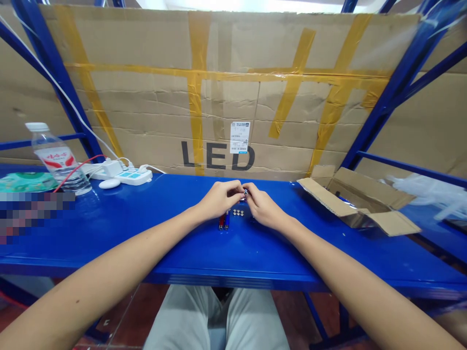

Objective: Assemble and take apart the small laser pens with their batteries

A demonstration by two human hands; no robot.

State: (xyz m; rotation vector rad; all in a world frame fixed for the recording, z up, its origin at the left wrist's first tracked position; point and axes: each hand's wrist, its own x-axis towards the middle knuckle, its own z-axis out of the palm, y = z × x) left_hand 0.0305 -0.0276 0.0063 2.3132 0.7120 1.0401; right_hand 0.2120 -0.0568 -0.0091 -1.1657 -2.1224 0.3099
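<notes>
Our left hand (219,199) and right hand (264,206) closed, pinching tiny silver metal piece (245,194); fingertip slip could drop it onto glossy blue steel table (277,253).

Cardboard box (359,201) right of hands (221,199) (264,208); power strip (134,176) left

Back wall: a flattened cardboard sheet (138,43) stood behind the bench, crossed by yellow packing tape (199,48), with "LED" printed beside a barcode sticker (240,137).
Frame: blue steel shelving uprights (54,82) rose at both sides.
Bench: the glossy blue steel shelf (292,257) ran across the view.
Floor: reddish-brown tile (146,306) showed below.
Light: a bright white glow (255,5) lay above the cardboard.
</notes>
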